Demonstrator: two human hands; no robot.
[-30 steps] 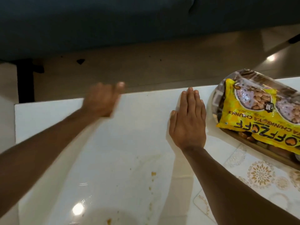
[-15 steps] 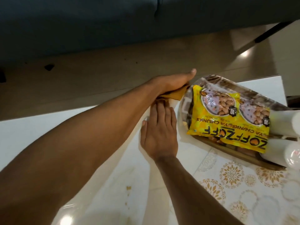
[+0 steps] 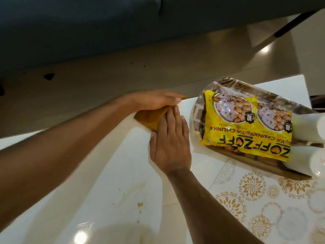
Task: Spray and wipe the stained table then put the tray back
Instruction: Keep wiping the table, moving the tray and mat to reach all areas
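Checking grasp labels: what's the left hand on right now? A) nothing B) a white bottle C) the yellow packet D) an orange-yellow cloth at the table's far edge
D: the left hand lies over the cloth at the far edge of the table, with the right hand flat beside it; the packet sits apart on the tray.

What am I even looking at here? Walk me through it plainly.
No machine here: a person wears a camera on the head, looking down at their own two arms. The left hand holds a yellow cloth at the far edge of the glossy white table; the right hand lies flat, fingers against the cloth. Brownish stains sit nearer the camera. To the right, a tray carries a yellow snack packet and white containers.
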